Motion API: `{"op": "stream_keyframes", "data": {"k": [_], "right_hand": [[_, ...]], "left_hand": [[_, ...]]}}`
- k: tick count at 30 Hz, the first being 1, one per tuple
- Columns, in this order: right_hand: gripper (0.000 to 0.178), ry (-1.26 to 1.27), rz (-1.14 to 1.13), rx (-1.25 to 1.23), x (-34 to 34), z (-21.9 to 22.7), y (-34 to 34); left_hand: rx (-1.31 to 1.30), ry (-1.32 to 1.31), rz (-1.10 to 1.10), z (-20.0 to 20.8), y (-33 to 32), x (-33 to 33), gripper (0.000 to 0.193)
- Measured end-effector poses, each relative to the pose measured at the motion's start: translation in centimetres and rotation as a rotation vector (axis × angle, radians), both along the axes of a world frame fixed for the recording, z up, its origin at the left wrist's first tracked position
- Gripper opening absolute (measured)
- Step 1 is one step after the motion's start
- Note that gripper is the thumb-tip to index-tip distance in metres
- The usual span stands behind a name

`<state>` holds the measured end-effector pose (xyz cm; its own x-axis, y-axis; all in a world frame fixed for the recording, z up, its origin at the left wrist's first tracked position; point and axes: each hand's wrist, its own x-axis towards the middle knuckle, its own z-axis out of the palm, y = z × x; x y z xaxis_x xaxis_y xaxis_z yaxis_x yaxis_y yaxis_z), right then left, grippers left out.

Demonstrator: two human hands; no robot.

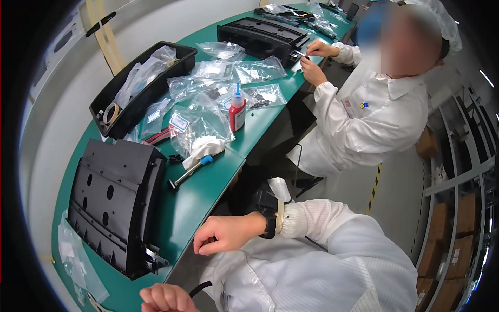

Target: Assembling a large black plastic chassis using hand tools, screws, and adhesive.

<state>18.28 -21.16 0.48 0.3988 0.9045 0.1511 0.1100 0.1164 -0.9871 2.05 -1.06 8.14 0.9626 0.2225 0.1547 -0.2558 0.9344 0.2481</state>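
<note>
My right hand hovers by the bench's front edge, fingers curled in. A dark spot shows between thumb and fingers; whether it is a small part or shadow I cannot tell. At the bottom of the picture my left hand is closed too, partly cut off, and its inside is hidden. Nearest to both hands lies a black housing with oval holes and a metal piece at its near corner. Beyond it are a screwdriver-like tool with a blue end, a white cloth and a red bottle with a blue nozzle.
A black bin with plastic bags and a tape roll stands at the back. Clear bags of parts cover the green bench. At right, a co-worker handles another black housing. Shelves hold cartons behind.
</note>
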Motion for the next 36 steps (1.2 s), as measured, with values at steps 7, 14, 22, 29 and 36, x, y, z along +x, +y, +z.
{"op": "stream_keyframes", "data": {"k": [7, 14, 22, 29, 36], "right_hand": [[0.013, -0.225, 0.004, 0.067, -0.1, 1.3, 0.4], [0.038, -0.364, 0.195, 0.069, -5.5, 3.2, 3.8], [0.076, -0.514, 0.348, 0.105, -10.4, 3.5, 10.0], [0.075, -0.567, 0.415, 0.080, -10.1, 3.4, 10.9], [0.051, -0.569, 0.295, 0.071, -7.4, 2.9, 7.6]], "left_hand": [[-0.019, -0.209, 0.150, 1.7, 5.6, -0.8, 0.038], [-0.244, -0.338, 0.246, 2.1, 12.2, -0.9, 0.045], [-0.342, -0.265, 0.348, 0.8, 14.0, 0.3, 0.045], [-0.389, -0.247, 0.351, 0.6, 14.0, 0.5, 0.045], [-0.324, -0.219, 0.343, 0.4, 13.7, 1.0, 0.042]]}}
